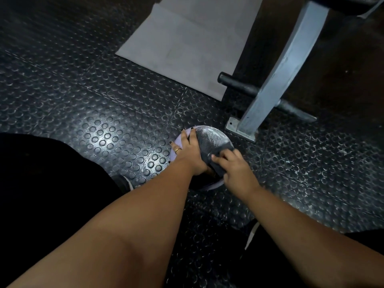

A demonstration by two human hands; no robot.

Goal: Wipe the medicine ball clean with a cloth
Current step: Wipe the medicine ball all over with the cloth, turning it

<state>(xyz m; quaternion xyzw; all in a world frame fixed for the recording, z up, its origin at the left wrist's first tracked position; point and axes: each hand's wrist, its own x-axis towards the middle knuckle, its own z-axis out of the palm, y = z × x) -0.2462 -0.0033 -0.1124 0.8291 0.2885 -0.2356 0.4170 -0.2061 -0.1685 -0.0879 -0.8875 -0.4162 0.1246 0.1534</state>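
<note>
On the studded rubber floor (pixel 99 113) sits a lavender medicine ball (pixel 178 140) — left hand (pixel 190 151) spread flat on its side, right hand (pixel 236 173) gripping a dark grey cloth (pixel 209 142) draped over it. A bolted steel post (pixel 276 80) stands just beside it.

medicine ball (pixel 179 141) lilac | cloth (pixel 209 142) dark grey (pale sheen) | floor (pixel 104 132) black, round studs
</note>
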